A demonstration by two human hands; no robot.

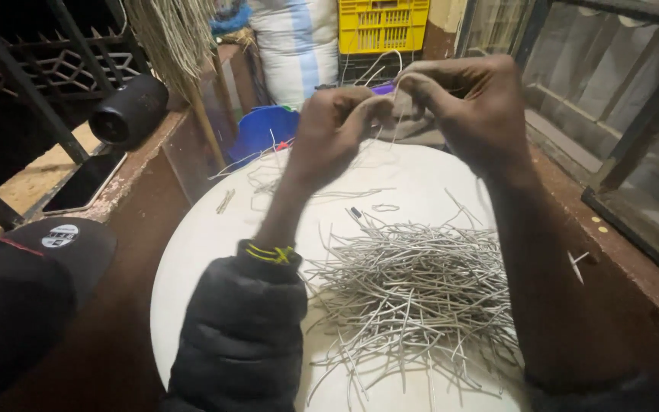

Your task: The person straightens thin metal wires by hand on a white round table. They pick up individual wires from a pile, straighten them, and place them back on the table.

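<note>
A round white table point(192, 252) fills the middle of the view, set between a reddish-brown ledge point(146, 152) on the left and a window frame point(634, 164) on the right. On the near half of the table lies a broad heap of thin grey strands point(413, 294), cut to short lengths and crossing one another in all directions; a few loose ones lie scattered toward the far edge.

Behind the table stand a white sack point(297, 46), a yellow crate point(383, 24) and a blue tub point(265, 130). A bundle of dry straw point(173, 38) hangs down at the upper left. On the ledge rest a black cylinder point(127, 113) and, just nearer, a dark phone point(85, 181) lying flat. A black cap point(59, 244) sits at the lower left.

Both hands are raised above the far part of the table, close together, fingertips nearly meeting. The left hand point(333, 130), coming out of a dark padded sleeve point(242, 328) with a yellow-and-black band point(268, 253) at the wrist, has its fingers curled tight and pinched on a single pale strand point(398, 107). The right hand point(470, 111) pinches the same strand from the other side, fingers bent inward. The strand runs down from between the two hands, well above the heap.
</note>
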